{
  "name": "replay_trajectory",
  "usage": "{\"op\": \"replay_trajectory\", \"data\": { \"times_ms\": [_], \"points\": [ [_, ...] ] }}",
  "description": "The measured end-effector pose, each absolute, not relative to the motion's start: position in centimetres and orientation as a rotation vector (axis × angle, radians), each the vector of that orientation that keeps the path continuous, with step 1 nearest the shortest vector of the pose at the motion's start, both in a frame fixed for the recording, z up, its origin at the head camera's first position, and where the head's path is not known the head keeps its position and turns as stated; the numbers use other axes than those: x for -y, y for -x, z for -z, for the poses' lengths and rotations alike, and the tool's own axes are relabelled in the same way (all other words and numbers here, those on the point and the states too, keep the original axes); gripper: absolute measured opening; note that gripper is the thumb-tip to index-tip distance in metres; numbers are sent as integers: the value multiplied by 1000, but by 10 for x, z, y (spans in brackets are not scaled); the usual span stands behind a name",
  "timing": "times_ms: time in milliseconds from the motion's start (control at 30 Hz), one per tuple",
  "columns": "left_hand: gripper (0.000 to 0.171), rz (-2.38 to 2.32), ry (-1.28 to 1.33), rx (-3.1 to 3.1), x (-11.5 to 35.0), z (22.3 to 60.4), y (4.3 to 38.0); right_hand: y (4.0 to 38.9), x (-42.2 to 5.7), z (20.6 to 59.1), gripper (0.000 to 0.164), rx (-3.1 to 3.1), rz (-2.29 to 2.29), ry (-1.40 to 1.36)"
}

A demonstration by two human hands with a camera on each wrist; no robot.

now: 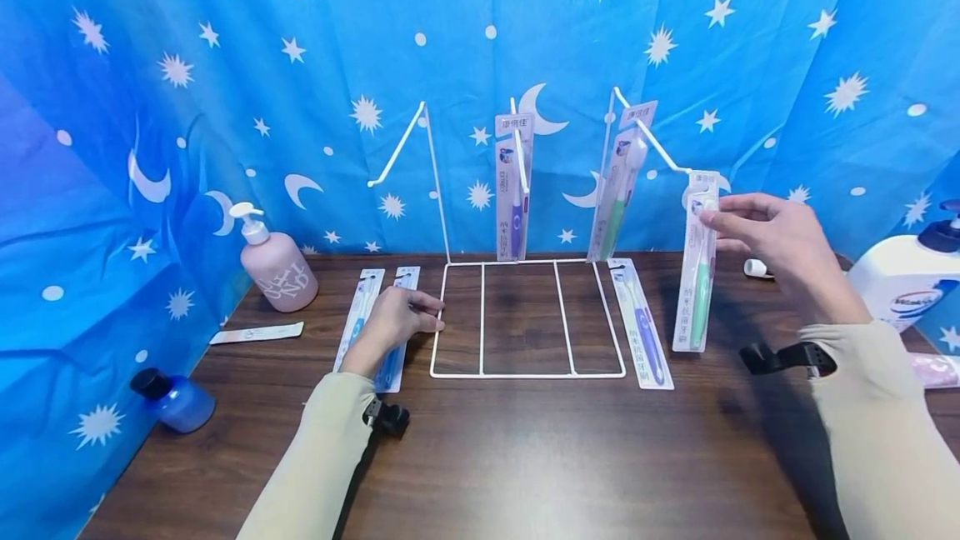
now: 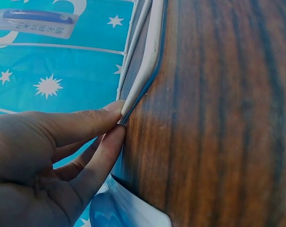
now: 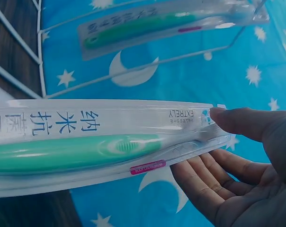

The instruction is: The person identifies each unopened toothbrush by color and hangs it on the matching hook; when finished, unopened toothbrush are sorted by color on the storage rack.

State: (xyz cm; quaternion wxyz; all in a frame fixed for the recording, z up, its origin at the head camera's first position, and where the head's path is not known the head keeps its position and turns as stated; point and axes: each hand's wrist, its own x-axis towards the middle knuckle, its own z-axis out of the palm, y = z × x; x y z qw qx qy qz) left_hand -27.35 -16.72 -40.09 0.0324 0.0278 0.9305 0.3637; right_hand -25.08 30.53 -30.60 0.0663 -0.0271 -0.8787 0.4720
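Note:
A white wire rack (image 1: 525, 376) stands on the table, its hooks reaching forward. My left hand (image 1: 397, 319) pinches the left side wire of its base between thumb and fingers; the left wrist view shows the pinched wire (image 2: 150, 59) closely. With thumb and fingers my right hand (image 1: 780, 240) holds a packaged green toothbrush (image 1: 697, 282) upright by its upper part. The top of this pack overlaps the tip of the right hook (image 1: 660, 142) in the head view. A packaged purple toothbrush (image 1: 513, 198) hangs on the middle hook, another green one (image 1: 617, 190) on the right hook.
Two packaged blue toothbrushes (image 1: 358, 311) lie left of the rack, a purple one (image 1: 645, 332) right of it. A pink pump bottle (image 1: 279, 269), a blue bottle (image 1: 183, 407) and a flat white packet (image 1: 258, 333) stand or lie left. A white pump bottle (image 1: 900, 282) is far right.

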Motion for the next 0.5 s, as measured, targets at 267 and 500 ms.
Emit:
{"op": "replay_trajectory", "data": {
  "times_ms": [267,500],
  "points": [
    [23,-1124,-101,-2871,166,398,275,234,-294,285,60,2501,-1454,-25],
    [24,-1105,-78,-2863,167,400,274,210,-275,267,47,2371,-1456,-62]
  ]
}}
